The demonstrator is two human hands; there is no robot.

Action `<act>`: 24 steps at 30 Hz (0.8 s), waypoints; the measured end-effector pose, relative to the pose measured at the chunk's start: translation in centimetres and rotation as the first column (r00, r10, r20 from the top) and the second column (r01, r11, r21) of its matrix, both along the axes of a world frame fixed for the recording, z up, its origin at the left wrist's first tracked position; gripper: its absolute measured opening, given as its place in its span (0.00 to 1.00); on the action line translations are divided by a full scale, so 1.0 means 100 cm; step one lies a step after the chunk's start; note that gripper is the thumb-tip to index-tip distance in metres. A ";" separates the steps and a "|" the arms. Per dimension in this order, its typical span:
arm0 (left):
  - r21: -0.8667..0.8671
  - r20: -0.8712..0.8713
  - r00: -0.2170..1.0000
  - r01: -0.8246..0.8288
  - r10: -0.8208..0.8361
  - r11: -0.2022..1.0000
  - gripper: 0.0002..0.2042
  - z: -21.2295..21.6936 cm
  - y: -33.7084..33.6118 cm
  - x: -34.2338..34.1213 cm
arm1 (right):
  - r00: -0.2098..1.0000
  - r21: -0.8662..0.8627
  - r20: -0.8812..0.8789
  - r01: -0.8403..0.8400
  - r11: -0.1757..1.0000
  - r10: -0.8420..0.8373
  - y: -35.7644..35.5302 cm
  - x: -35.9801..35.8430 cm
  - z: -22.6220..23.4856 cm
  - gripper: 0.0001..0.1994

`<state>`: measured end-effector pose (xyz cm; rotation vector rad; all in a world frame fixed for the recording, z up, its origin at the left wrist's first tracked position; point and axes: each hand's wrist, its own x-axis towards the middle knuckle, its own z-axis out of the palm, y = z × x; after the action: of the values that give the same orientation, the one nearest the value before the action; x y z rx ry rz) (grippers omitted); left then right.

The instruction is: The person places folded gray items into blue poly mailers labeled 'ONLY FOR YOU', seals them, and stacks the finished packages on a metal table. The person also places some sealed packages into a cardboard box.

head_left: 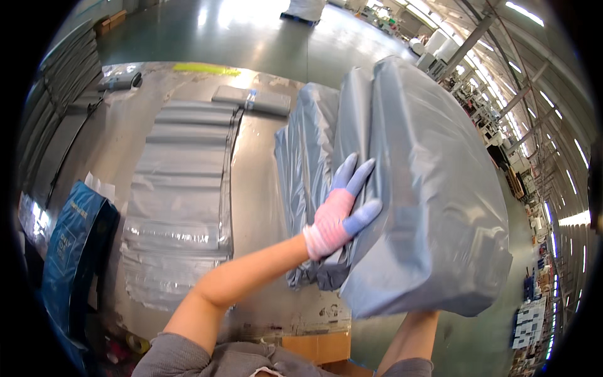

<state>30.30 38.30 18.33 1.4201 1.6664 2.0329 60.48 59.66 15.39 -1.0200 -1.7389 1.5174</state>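
Above the steel table (264,157), the person is lifting a bulky grey poly-bagged parcel (427,188). The gloved left hand (342,210) is pressing flat, fingers spread, steadying its loose flap; the right hand is hidden underneath, its grip indeterminable. Flat mailer bags (182,188) are lying alongside.

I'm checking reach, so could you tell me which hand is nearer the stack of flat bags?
Left. The left hand presses the big grey parcel just right of the stack; the right hand is hidden under the parcel, farther right.
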 end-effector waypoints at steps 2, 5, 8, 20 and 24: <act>0.124 -0.004 1.000 0.014 -0.014 0.992 0.36 -0.009 -0.006 0.004 | 0.998 -0.045 -0.032 -0.056 0.997 0.054 0.004 -0.017 -0.015 0.14; 0.055 -0.002 0.998 0.057 -0.057 0.997 0.39 -0.045 -0.008 0.001 | 0.998 -0.072 -0.036 -0.059 0.996 0.056 -0.002 -0.027 -0.028 0.14; 0.036 -0.064 0.998 0.012 -0.010 0.999 0.41 -0.029 -0.009 0.012 | 0.998 -0.105 -0.052 -0.027 0.994 0.021 -0.005 -0.023 -0.043 0.14; 0.284 -0.347 0.937 0.054 0.050 0.957 0.40 0.016 -0.101 0.060 | 0.928 -0.418 -0.359 -0.062 0.906 -0.102 -0.031 -0.080 -0.135 0.16; 0.393 -0.495 0.823 -0.073 0.277 0.917 0.36 0.015 -0.045 0.082 | 0.862 -0.758 -0.414 -0.149 0.635 -0.293 -0.098 -0.098 -0.219 0.16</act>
<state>38.53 33.80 19.80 2.2218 1.7254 2.2690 50.63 49.87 -6.55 -0.9091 -0.6121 2.2963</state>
